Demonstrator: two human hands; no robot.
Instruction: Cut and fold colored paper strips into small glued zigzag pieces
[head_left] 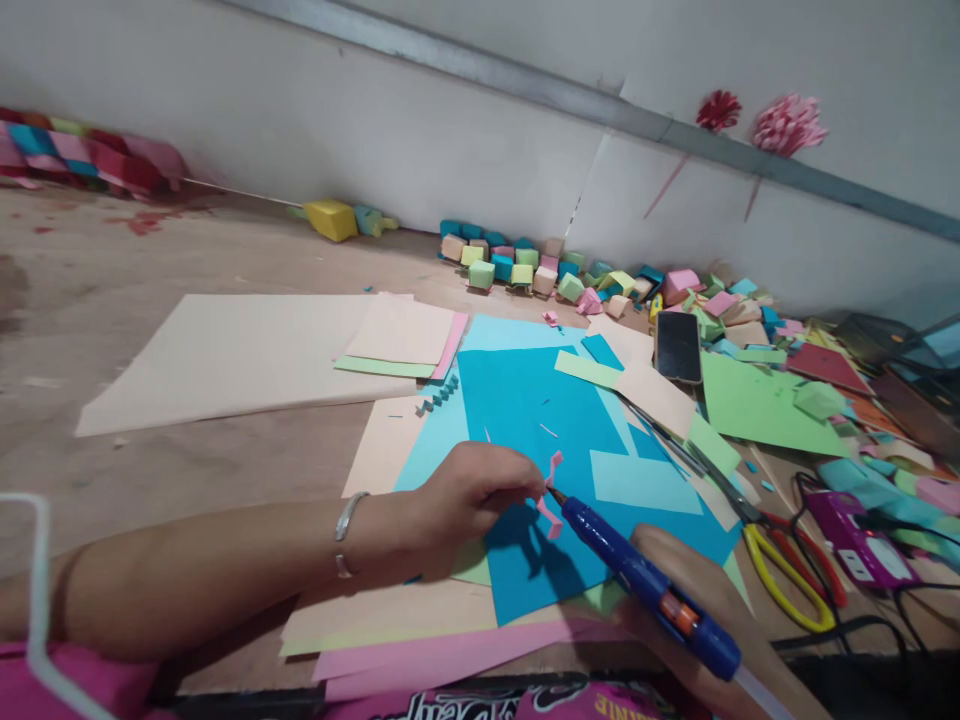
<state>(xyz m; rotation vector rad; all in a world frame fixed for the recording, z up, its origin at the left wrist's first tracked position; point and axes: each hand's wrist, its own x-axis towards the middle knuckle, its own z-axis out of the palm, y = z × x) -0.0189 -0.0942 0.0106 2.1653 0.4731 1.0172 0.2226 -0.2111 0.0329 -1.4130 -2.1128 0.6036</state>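
Observation:
My left hand (480,485), a bracelet on its wrist, is closed in a pinch on a small folded pink paper strip (551,522). In my right hand (686,580) is a blue glue gun (630,560) with a clear glue stick coming out of its back end. The gun's nozzle tip (555,493) is at the pink strip, close to my left fingertips; whether it touches cannot be made out. Both hands are above a blue paper sheet (536,400), where their shadow falls. My right fingers are partly hidden behind the gun.
Scissors (787,580) with yellow and red handles lie at the right, near a purple device (862,540) with cords. A phone (677,347) rests beyond the sheets. Several small paper boxes (502,268) line the wall. A large cream sheet (225,350) lies at the left.

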